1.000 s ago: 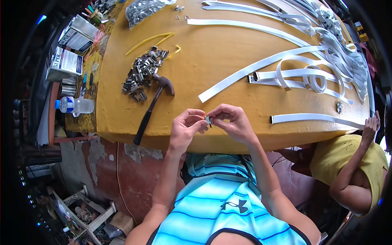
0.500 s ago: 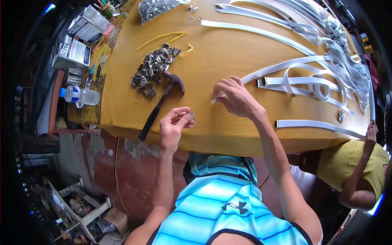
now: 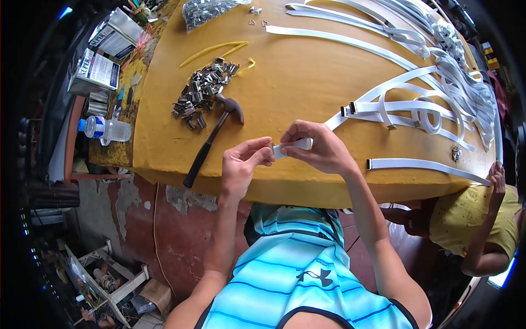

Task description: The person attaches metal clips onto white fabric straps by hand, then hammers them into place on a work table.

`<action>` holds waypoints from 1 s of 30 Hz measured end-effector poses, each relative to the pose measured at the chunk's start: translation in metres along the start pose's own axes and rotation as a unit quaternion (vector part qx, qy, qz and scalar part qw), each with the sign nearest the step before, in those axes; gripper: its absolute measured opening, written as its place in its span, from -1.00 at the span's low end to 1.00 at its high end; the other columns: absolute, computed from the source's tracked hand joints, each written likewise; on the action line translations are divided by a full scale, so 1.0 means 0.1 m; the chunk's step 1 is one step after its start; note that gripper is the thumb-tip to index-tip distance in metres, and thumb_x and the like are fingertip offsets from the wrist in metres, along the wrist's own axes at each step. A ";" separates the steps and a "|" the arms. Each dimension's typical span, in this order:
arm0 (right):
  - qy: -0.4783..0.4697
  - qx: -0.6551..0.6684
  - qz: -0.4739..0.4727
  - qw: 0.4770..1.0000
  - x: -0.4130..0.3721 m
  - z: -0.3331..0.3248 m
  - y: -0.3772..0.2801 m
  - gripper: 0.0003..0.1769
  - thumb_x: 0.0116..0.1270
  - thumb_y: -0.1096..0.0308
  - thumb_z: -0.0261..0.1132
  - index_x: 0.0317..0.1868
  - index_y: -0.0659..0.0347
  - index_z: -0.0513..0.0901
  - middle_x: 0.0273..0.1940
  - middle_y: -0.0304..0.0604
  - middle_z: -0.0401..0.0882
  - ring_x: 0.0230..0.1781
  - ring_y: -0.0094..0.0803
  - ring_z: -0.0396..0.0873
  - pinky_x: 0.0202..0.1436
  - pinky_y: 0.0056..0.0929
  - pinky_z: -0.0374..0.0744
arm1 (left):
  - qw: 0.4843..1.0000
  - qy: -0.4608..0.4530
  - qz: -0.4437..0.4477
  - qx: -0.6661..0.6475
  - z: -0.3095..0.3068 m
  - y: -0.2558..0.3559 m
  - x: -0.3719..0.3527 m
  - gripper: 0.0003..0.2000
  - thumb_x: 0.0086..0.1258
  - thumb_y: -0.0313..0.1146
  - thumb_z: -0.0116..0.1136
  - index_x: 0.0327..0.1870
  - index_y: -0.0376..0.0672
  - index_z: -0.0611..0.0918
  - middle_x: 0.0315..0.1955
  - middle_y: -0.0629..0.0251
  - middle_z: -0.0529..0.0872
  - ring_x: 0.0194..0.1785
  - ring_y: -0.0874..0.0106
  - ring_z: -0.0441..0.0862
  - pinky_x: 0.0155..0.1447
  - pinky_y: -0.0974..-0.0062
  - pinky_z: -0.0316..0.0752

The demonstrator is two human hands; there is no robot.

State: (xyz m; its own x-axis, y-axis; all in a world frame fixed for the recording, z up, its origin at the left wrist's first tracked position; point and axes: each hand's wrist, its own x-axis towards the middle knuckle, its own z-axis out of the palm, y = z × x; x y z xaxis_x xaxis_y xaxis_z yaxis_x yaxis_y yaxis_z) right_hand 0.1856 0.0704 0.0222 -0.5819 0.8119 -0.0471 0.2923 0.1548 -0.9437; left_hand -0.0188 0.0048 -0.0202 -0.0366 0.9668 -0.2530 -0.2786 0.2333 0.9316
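Between thumb and fingers, my left hand [image 3: 245, 164] pinches a small metal clip [image 3: 272, 147], partly hidden by the fingertips. My right hand [image 3: 318, 147] grips a white strap [image 3: 295, 147] close to its end, and that end meets the clip. The strap runs from behind my right hand toward the other straps on the right. Left of my hands lies a hammer [image 3: 211, 141] with a black handle, its head against a pile of shiny metal clips [image 3: 203, 93].
White straps [image 3: 339, 38] spread over the yellow-covered table [image 3: 296, 93]. A plastic bag of metal parts [image 3: 211, 12] is at the back. Metal cans [image 3: 94, 71] and a water bottle [image 3: 107, 129] stand at left. Another person [image 3: 474, 222] in yellow sits at the right edge.
My right hand has come down with the strap toward my left hand. My left hand has shifted slightly right and up, bringing the clip to the strap's end.
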 end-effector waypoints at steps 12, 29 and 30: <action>0.012 0.030 0.026 0.999 0.01 0.07 0.03 -0.79 0.25 0.42 0.41 -0.18 0.34 0.63 -0.25 0.00 0.77 -0.18 -0.20 0.77 -0.09 -0.34 0.66 | 1.000 -0.020 -0.001 -0.003 0.01 -0.04 -0.01 -0.75 0.40 -0.55 0.29 0.07 -0.38 0.69 -0.26 0.17 0.81 -0.25 0.47 0.76 -0.12 0.57 0.67; 0.064 -0.058 -0.018 0.996 0.06 0.21 0.11 -0.86 0.24 0.42 0.42 -0.29 0.29 0.64 -0.34 -0.09 0.76 -0.27 -0.27 0.76 -0.15 -0.40 0.65 | 0.997 0.004 0.021 0.070 0.05 -0.01 -0.03 -0.78 0.45 -0.51 0.24 0.05 -0.37 0.70 -0.28 0.25 0.79 -0.30 0.56 0.72 -0.17 0.62 0.61; 0.064 -0.059 -0.018 0.996 0.06 0.22 0.11 -0.86 0.24 0.42 0.42 -0.29 0.29 0.64 -0.34 -0.09 0.76 -0.27 -0.27 0.76 -0.15 -0.40 0.65 | 0.997 0.004 0.021 0.070 0.05 -0.01 -0.03 -0.78 0.45 -0.51 0.24 0.05 -0.37 0.70 -0.28 0.25 0.79 -0.30 0.56 0.72 -0.17 0.62 0.61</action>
State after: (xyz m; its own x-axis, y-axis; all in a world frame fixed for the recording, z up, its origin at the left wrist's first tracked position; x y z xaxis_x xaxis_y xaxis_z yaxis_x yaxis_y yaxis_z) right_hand 0.1691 0.0648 0.0042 -0.4950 0.8682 0.0350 0.3637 0.2436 -0.8991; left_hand -0.0139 0.0025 -0.0194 -0.0528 0.9752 -0.2149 -0.1403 0.2058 0.9685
